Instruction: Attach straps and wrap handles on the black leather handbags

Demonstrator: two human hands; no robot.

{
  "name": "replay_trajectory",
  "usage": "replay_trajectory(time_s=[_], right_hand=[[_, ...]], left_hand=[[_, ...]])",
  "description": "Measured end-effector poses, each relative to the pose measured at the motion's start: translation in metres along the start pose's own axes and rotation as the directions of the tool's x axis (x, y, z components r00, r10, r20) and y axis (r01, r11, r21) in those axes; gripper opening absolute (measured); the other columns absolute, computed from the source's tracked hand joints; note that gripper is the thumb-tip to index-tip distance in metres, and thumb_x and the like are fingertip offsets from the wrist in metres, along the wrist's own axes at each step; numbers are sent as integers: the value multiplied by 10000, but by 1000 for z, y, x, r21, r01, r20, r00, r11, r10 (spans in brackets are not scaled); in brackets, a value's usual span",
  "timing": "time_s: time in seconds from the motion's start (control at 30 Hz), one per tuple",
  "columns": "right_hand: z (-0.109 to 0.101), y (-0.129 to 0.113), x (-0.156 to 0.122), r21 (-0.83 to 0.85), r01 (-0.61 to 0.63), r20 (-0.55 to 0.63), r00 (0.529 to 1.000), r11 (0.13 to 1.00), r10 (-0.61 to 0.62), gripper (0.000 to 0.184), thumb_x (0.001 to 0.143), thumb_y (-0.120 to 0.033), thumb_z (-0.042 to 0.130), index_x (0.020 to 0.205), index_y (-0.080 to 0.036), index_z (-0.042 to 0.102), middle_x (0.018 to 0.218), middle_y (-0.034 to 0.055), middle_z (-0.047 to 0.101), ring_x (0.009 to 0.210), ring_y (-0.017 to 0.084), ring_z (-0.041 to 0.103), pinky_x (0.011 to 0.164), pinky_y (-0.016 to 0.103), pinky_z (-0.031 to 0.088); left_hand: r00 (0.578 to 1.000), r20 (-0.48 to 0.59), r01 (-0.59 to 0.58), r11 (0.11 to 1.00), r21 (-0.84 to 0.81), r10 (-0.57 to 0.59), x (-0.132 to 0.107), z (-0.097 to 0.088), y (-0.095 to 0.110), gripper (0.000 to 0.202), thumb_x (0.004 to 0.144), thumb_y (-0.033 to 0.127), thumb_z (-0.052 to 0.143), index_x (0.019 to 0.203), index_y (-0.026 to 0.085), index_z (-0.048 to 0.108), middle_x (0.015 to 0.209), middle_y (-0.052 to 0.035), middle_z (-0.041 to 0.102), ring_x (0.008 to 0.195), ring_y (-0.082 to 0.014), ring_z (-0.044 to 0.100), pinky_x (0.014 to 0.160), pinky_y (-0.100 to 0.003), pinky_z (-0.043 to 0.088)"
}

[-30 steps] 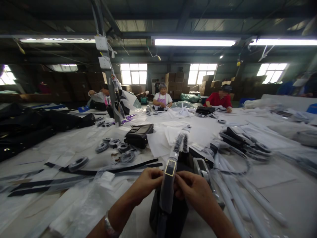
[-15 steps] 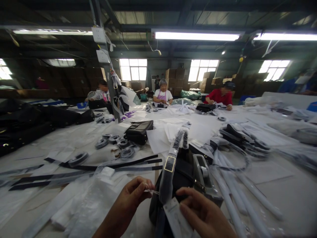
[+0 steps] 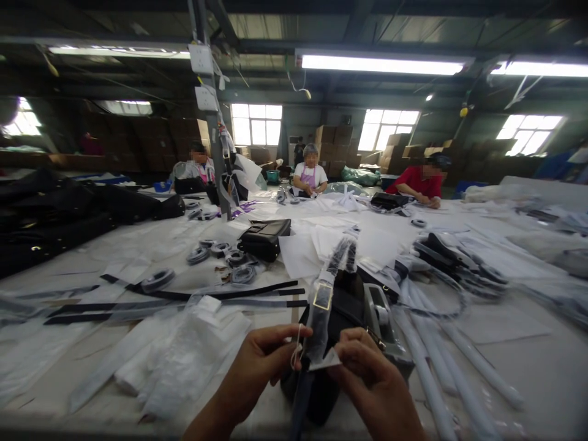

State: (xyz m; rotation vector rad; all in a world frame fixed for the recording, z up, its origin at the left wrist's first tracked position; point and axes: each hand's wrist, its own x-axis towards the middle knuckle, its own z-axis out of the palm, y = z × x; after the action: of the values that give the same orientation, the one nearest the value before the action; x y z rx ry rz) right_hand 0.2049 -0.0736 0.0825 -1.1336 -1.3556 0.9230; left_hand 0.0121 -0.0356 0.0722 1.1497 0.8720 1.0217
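Presently, the left hand (image 3: 261,361) is pinching a thin white string (image 3: 298,347) between the thumb and the forefinger, and one loop of this string hangs beside the fingertips. The right hand (image 3: 374,375) has its fingers bent together, and it is pinching the edge of a small white tag (image 3: 327,361), which is at the lower end of the plastic wrap on the strap (image 3: 320,327). The two hands are near each other but apart, one at each side of this strap. The strap belongs to a black bag (image 3: 342,306), which is on the near part of the table (image 3: 498,334), directly in front of the person; on the wrapped strap there is a rectangular gold-coloured frame (image 3: 323,296). Just beside the bag, on its right, is a grey holder (image 3: 380,309) with a roll in it, and farther to the right lie some long pale tubes (image 3: 441,361). On the left side there are crumpled clear plastic (image 3: 179,358), long black strips (image 3: 184,296) and several coiled straps (image 3: 197,255). Beyond the bag, one sees white sheets (image 3: 296,257) and another black bag with a flap (image 3: 266,239). At the far side of the table, a person in a pink apron (image 3: 309,179) and a person in red (image 3: 413,182) are sitting, both with the hands before them.
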Motion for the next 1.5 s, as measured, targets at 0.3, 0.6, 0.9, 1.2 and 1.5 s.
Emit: replay_trajectory(time_s=[0.3,0.6,0.9,1.2,1.5], right_hand=[[3,-1,3,-155,16,-94,995,988,-31,182,816,-415,717,921,-277,772,884,12,778,802,206,722,695,222,577],[5,-22,12,-420,298,218,950,857,-223,182,903,-269,613,1022,-299,747,862,4,735,763,164,694,682,206,512],[5,-26,16,-179,82,350,936,980,-14,251,910,-264,590,1119,-265,728,931,37,721,825,179,644,741,251,491],[16,2,4,402,-400,219,915,824,338,299,765,-468,765,888,-196,743,789,33,700,480,37,385,428,148,300],[10,17,-2,-159,130,41,991,979,-125,142,871,-351,660,836,-236,736,1051,67,690,973,207,652,838,258,520]], left_hand=[[991,20,-130,991,-19,131,2,2,6,278,745,347,771,962,174,794,872,-75,766,835,-217,658,758,-275,497],[974,-10,-222,967,120,225,-3,17,15,235,734,164,780,964,210,764,959,-35,761,935,-219,694,852,-273,531],[718,219,-646,515,563,661,-17,12,21,396,869,48,601,1182,274,690,982,-48,686,909,-145,666,792,-203,544],[820,-494,-206,954,216,289,-33,16,-19,343,695,330,815,1004,201,742,793,-26,680,747,-171,663,624,-205,547],[767,-639,-133,960,-246,-58,-57,26,-42,522,504,426,913,930,174,745,755,-12,641,698,-152,629,639,-215,523]])
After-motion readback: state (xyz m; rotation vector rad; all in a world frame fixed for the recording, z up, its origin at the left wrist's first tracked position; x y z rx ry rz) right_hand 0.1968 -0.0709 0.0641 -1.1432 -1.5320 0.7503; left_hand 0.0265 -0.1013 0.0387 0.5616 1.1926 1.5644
